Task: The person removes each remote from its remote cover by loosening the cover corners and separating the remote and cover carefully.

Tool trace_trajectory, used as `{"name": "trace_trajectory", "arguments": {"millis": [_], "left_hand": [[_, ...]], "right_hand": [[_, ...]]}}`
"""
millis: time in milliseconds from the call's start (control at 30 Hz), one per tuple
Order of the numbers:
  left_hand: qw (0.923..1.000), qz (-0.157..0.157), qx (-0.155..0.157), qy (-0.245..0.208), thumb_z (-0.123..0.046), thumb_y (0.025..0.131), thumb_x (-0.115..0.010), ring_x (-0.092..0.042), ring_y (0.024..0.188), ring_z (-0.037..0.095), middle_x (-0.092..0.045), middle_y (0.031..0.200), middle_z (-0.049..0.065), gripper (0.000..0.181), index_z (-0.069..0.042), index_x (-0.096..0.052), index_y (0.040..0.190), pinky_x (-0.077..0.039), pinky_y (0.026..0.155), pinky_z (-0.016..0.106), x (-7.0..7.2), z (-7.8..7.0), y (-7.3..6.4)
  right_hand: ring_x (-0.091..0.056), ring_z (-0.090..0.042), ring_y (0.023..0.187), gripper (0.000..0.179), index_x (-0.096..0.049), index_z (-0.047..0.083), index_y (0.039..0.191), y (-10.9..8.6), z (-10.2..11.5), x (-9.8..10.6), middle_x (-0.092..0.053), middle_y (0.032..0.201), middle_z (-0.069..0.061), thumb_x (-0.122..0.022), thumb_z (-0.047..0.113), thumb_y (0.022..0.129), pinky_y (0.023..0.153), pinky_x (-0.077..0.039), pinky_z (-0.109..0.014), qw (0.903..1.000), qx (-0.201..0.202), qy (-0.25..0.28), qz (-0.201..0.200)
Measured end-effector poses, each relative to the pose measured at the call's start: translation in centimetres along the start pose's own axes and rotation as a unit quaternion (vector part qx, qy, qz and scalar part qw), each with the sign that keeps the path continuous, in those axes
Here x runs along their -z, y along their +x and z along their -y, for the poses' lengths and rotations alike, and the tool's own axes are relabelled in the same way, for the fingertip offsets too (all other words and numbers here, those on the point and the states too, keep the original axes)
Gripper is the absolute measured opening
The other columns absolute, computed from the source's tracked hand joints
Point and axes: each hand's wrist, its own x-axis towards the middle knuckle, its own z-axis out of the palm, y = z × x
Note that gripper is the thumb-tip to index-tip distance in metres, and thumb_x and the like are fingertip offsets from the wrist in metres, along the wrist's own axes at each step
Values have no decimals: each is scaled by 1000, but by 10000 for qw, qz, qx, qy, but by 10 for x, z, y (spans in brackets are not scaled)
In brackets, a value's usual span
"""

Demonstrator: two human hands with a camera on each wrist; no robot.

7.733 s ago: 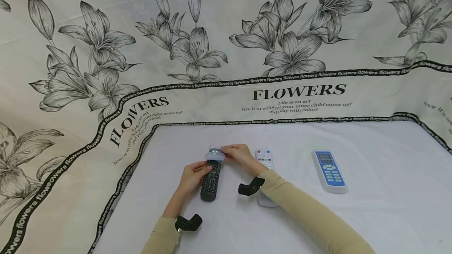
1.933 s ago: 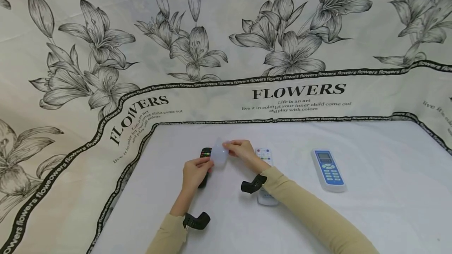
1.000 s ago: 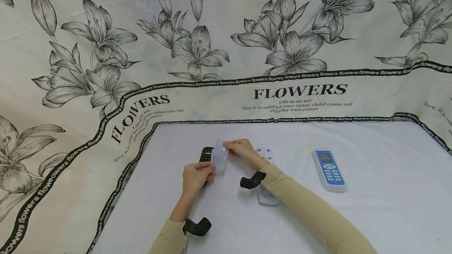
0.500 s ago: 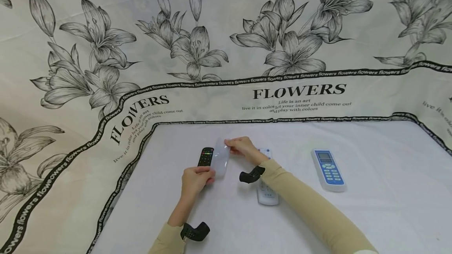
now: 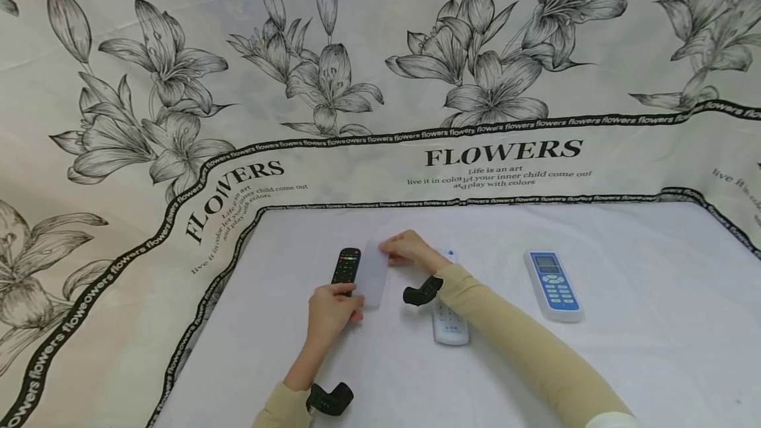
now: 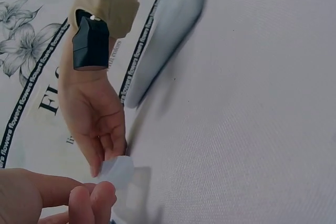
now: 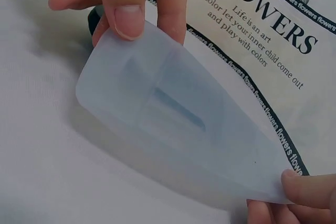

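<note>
A translucent silicone remote cover (image 5: 373,276) is stretched between both hands, long and flat, with a slot visible in the right wrist view (image 7: 181,109). My left hand (image 5: 329,306) pinches its near end between thumb and fingers. At its far end my right hand (image 5: 410,248) pinches the edge with thumb and fingertips. Just left of the cover lies a black remote control (image 5: 346,264), bare, its lower part hidden behind the left hand. Both hands are close above the white table.
A white remote control (image 5: 450,325) lies under the right forearm, partly hidden. Farther right is a blue-and-white remote control (image 5: 555,286) with a small screen. A flower-printed cloth (image 5: 499,164) rises behind and left of the white tabletop (image 5: 654,362).
Earlier the cover was bunched at the black remote's top; now it is off the remote and drawn out straight. My left hand has moved slightly nearer me, uncovering more of the black remote.
</note>
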Motion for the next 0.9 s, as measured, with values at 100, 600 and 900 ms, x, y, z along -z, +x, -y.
{"name": "trace_trajectory", "arguments": {"millis": [100,600,900], "left_hand": [[9992,-3,-244,305,-4,79,-71,-58,40,5,-70,63,11,28,7,-69,105,-46,44,19,-1,-3,-3],[9823,-275,-790,1677,-2,80,-66,-48,33,5,-66,60,12,22,11,-70,98,-43,38,20,-7,-13,-5],[9813,-83,-821,1740,-5,84,-63,-49,34,5,-65,55,7,24,8,-69,103,-39,36,19,-7,-24,-3]], "right_hand": [[-69,-17,71,34,-67,-5,104,50,-38,6,-70,88,-12,-77,16,80,67,-59,-29,9995,137,119,241],[-61,-10,65,34,-64,-8,117,-39,30,-16,-69,98,-19,-67,5,85,61,-49,-16,9746,796,-2017,-567],[-67,-27,97,31,-65,0,118,-34,27,-14,-68,116,-18,-66,10,89,78,-56,-30,9670,1227,-2113,-716]]}}
